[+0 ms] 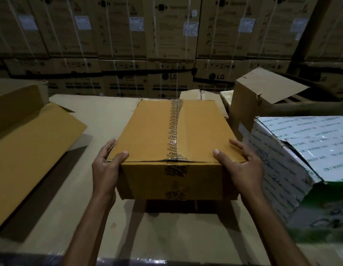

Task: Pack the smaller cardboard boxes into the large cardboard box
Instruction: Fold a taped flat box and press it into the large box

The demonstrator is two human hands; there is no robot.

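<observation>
A taped brown cardboard box [153, 131] sits in the middle of the cardboard-covered work surface [166, 227], its top sealed with printed tape. My left hand [107, 167] grips its near left corner, thumb on top. My right hand [241, 166] grips the near right corner, thumb on the lid and fingers along the side. A large brown cardboard box [26, 143] lies on its side at the left, one flap spread toward the middle.
A white printed carton [301, 160] with a torn corner stands close at the right. Behind it is an open brown box [260, 100] with raised flaps. Stacked washing-machine cartons [166, 54] form a wall at the back.
</observation>
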